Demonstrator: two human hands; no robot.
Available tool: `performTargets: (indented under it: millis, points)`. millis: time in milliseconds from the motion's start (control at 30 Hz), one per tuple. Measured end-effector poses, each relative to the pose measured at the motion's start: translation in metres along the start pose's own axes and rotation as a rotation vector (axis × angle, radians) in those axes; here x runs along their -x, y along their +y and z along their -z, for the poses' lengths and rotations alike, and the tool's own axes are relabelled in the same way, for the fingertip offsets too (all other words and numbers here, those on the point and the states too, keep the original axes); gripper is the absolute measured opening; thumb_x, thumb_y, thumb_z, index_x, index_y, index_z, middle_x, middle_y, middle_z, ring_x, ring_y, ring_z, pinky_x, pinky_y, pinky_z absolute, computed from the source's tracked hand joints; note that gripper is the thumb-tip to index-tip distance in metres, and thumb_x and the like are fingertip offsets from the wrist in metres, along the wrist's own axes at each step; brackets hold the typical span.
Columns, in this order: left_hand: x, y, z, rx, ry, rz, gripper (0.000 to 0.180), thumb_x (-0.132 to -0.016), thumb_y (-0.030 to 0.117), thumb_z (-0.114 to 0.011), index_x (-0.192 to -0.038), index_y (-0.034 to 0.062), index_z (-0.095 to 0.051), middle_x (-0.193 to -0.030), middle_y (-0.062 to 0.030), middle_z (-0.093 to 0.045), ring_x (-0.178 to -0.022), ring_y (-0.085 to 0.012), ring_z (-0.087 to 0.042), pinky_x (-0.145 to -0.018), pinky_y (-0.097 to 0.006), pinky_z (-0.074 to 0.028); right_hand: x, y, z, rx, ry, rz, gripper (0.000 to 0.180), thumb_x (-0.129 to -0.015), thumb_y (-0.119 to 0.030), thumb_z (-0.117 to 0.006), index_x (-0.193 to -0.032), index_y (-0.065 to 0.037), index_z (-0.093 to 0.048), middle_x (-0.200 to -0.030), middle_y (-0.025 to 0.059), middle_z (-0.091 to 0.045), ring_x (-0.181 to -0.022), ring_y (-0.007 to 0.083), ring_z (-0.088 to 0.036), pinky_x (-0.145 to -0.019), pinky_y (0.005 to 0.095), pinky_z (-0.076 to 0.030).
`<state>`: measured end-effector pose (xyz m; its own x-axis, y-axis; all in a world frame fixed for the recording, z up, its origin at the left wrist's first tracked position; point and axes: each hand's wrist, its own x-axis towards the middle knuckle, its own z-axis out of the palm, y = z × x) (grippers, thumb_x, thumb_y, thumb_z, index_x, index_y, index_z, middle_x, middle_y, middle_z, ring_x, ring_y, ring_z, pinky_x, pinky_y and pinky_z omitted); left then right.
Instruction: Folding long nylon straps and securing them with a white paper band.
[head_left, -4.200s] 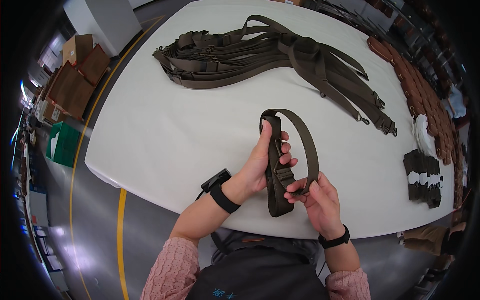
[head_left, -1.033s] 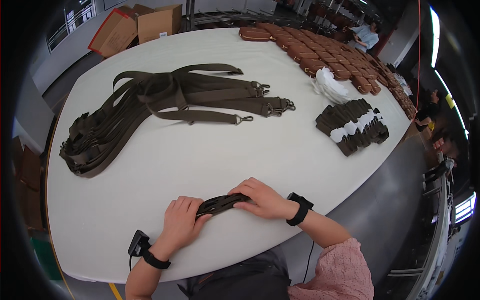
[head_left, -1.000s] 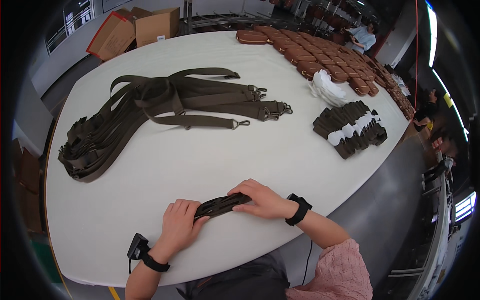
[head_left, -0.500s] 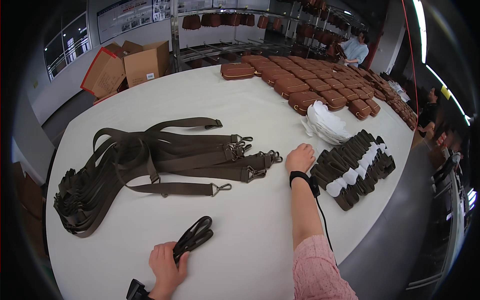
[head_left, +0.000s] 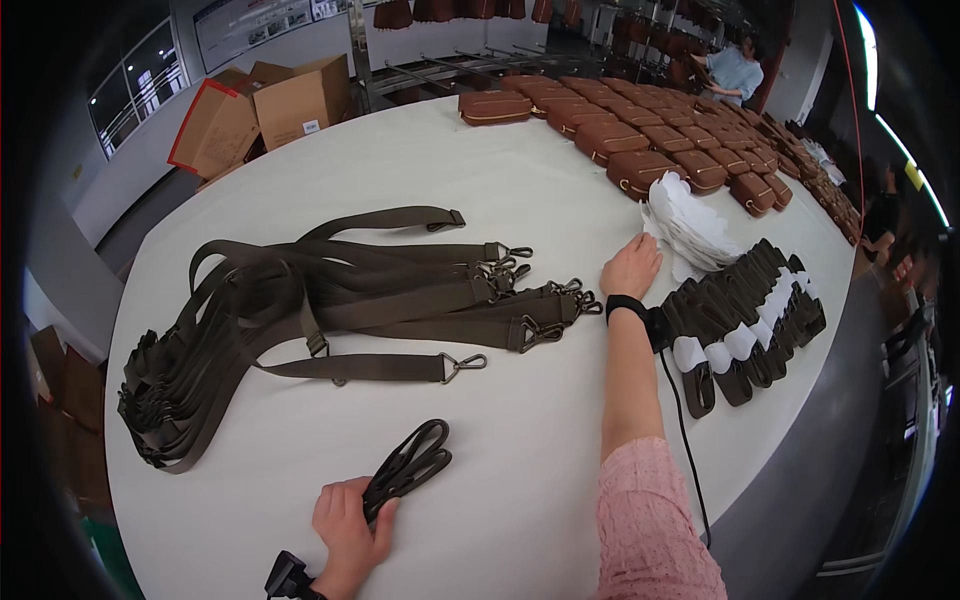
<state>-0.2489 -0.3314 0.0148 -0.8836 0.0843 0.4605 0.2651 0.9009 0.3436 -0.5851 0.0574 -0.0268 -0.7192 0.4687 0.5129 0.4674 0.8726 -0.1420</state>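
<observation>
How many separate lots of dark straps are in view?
3: a loose pile at left, a folded strap in the left hand, and white-banded bundles at right. Individual straps may be hidden.

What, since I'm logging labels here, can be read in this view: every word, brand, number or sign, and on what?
Nothing can be read clearly enough to quote.
Wide pale wall board: print too small and blurred.
Small white rectangular label on the plain brown cardboard box: too small.
Tilted brown cardboard box with red edges: faint markings, too blurred.
Folded dark-brown fabric strap in the left hand: none visible.
</observation>
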Motion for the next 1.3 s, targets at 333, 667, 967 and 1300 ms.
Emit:
performTargets:
  millis: [333, 667, 967, 1300]
  points:
    - [0.003, 0.001, 0.0, 0.021, 0.048, -0.034, 0.031, -0.079, 0.025, -0.067, -0.098, 0.0022, -0.058, -0.086, -0.0102, -0.06, -0.077, -0.028, -0.055, -0.066, -0.037, -0.044, 0.062, -0.037, 0.138, -0.996, 0.33, 0.367, 0.036, -0.086, 0.002, -0.048, -0.121, 0.005, -0.05, -0.124, 0.0211, -0.046, -0.113, 0.0366, -0.047, -0.097, 0.0426, -0.038]
    - [0.011, 0.0, 0.002, 0.074, 0.115, -0.047, 0.033, -0.083, 0.026, -0.065, -0.102, 0.0012, -0.057, -0.089, -0.0116, -0.06, -0.083, -0.0294, -0.055, -0.071, -0.038, -0.044, 0.225, 0.055, 0.209, -0.895, -0.592, 0.875, 0.023, -0.087, -0.014, -0.057, -0.105, -0.001, -0.063, -0.121, 0.0134, -0.055, -0.121, 0.0325, -0.046, -0.101, 0.0401, -0.039]
    - [0.036, 0.005, 0.019, 0.103, 0.087, -0.048, 0.032, -0.083, 0.025, -0.065, -0.101, 0.0014, -0.057, -0.09, -0.0109, -0.06, -0.084, -0.0288, -0.055, -0.071, -0.038, -0.044, 0.172, 0.154, 0.131, -0.132, -0.156, 0.331, 0.042, -0.09, -0.021, -0.052, -0.127, -0.002, -0.048, -0.128, 0.0144, -0.051, -0.121, 0.0299, -0.045, -0.099, 0.0476, -0.035]
    - [0.088, -0.009, 0.045, 0.46, 0.183, 0.32, 0.03, -0.088, 0.025, -0.061, -0.104, -0.0005, -0.056, -0.089, -0.0136, -0.059, -0.082, -0.0263, -0.056, -0.074, -0.035, -0.045, 0.207, 0.009, 0.135, -0.705, -0.23, 0.328, 0.065, -0.084, -0.026, -0.064, -0.136, 0.001, -0.036, -0.13, 0.0198, -0.049, -0.12, 0.0345, -0.045, -0.102, 0.0426, -0.036]
